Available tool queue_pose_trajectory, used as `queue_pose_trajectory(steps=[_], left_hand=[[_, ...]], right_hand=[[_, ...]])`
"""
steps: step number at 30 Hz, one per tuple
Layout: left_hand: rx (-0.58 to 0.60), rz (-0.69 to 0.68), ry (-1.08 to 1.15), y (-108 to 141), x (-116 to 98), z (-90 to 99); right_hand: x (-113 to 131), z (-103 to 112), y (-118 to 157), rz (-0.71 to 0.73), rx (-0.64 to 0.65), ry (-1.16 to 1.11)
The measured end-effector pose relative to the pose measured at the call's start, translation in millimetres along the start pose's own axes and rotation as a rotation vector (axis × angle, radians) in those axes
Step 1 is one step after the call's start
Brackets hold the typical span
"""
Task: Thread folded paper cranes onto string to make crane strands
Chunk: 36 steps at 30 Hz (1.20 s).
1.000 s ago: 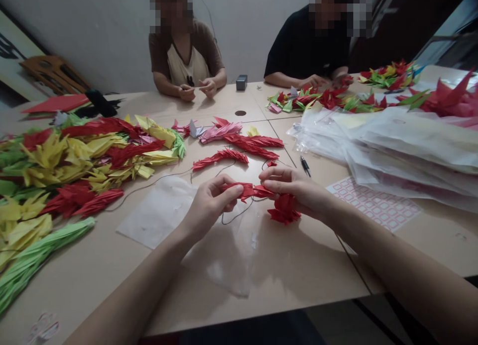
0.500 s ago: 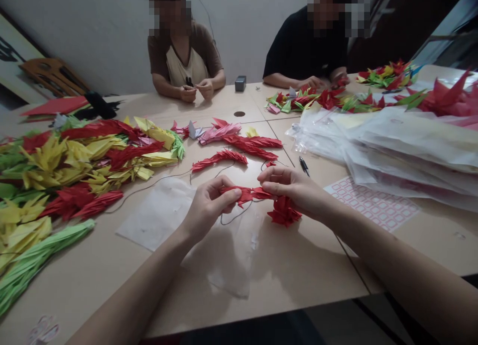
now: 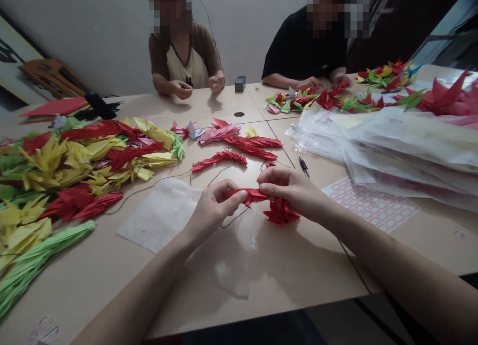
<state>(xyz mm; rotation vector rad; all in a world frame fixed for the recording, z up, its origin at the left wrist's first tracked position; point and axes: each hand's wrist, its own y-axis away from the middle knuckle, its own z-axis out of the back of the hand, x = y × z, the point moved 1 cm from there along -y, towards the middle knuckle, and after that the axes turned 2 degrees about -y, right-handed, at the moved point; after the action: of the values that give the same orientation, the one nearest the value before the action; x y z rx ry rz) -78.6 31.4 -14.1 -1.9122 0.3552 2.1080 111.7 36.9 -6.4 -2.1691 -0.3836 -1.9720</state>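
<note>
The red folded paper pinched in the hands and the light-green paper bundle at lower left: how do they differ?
The left hand and right hand pinch the red folded paper; the light-green paper bundle lies on the pale table, untouched. The red paper's visible stretch is short; the green bundle is long and runs off the left edge. The red paper runs roughly sideways; the green bundle slants. Both are folded paper.
</note>
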Motion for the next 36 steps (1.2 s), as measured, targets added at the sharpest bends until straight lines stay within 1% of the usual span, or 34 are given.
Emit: queue_pose_trajectory(steps=[4, 9, 11, 15, 18, 19, 23, 26, 29, 32, 36], left_hand=[[0.019, 0.018, -0.028, 0, -2, -1.7], [0.076, 0.139, -0.017, 0, 3, -3.6], [0.097, 0.161, -0.031, 1, 5, -4.8], [0.077, 0.149, -0.125, 1, 3, -6.0], [0.049, 0.156, -0.060, -1, 1, -4.3], [0.033, 0.150, -0.022, -1, 1, -3.3], [-0.024, 0.094, 0.100, -4, 3, 0.8], [-0.058, 0.066, 0.134, -4, 5, 2.7], [-0.053, 0.046, 0.153, -4, 5, 3.4], [-0.029, 0.068, 0.187, -5, 4, 3.2], [-0.046, 0.101, 0.227, -7, 3, 2.5]], right_hand=[[0, -2, 0, 0.037, -0.011, 0.076], [-1, -3, 0, 0.063, -0.030, 0.141], [-3, -3, 0, 0.075, -0.018, 0.169], [-4, -3, 1, 0.084, 0.019, 0.199], [-2, -2, 1, 0.113, -0.004, 0.274], [-1, -2, 1, 0.114, 0.010, 0.288], [2, -3, 1, 0.024, 0.155, 0.248], [4, -6, 2, -0.051, 0.201, 0.235], [6, -7, 3, -0.102, 0.216, 0.193], [6, -5, 3, -0.123, 0.212, 0.093], [0, -1, 2, -0.169, 0.141, 0.017]])
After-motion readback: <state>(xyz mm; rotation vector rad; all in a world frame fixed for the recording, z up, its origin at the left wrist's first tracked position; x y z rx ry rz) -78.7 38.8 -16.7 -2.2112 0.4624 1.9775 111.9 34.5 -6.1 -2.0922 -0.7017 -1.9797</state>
